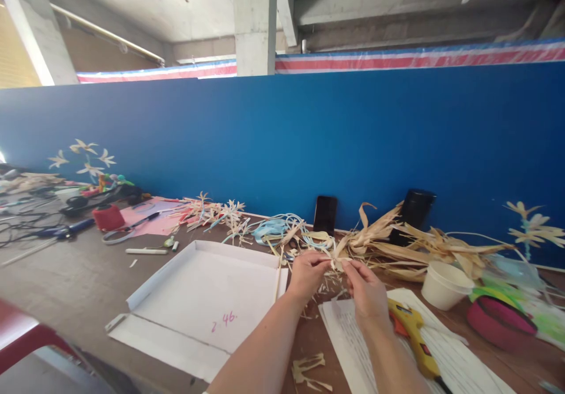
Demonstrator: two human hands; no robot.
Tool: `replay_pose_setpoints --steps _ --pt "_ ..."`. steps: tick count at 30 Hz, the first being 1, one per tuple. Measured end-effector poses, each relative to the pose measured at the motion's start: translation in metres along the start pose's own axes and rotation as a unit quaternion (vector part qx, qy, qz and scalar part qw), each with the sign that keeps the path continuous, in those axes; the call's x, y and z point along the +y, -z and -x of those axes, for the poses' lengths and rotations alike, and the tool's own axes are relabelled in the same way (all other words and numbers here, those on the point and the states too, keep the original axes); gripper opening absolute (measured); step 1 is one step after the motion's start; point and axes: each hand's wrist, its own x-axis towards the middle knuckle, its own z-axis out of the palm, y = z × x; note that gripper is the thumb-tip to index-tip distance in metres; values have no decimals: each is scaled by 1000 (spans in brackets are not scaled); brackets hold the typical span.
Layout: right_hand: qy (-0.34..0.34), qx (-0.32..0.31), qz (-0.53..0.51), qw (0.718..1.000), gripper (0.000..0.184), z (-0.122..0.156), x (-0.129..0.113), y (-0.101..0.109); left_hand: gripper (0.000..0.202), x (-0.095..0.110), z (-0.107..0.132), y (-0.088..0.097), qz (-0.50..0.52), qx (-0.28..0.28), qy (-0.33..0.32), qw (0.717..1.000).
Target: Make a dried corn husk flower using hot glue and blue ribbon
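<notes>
Nearest in the head view, two bare forearms (265, 344) point to the far side. Left hand (309, 275) and right hand (366, 293) pinch a pale husk piece (337, 261), which lies between their fingertips, so neither is nearer; its long axis I cannot tell. Yellow glue gun (417, 341) lies right.

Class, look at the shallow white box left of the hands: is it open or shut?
Open. No lid covers the white box; its inside shows plainly, with pink writing visible on the bottom.
</notes>
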Motion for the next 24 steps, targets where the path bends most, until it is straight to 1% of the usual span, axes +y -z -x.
replay_pose_setpoints --steps 6,11,14,20,24 --pt "14 -2 9 1000 34 2 -2 -1 13 -1 0 -1 -13 3 7 1000" --pt "-21 -10 -42 999 31 3 -3 -3 13 -2 0 -1 -10 2 7 1000" --pt "-30 -16 -54 998 29 2 -4 -3 12 -3 1 -1 -6 -1 -3 1000" --pt "-17 -3 -39 999 31 1 0 -2 12 -2 1 -1 -4 -10 -9 1000" --pt "-14 -12 -37 999 31 0 2 -1 12 -2 2 -1 -8 -13 -8 1000"
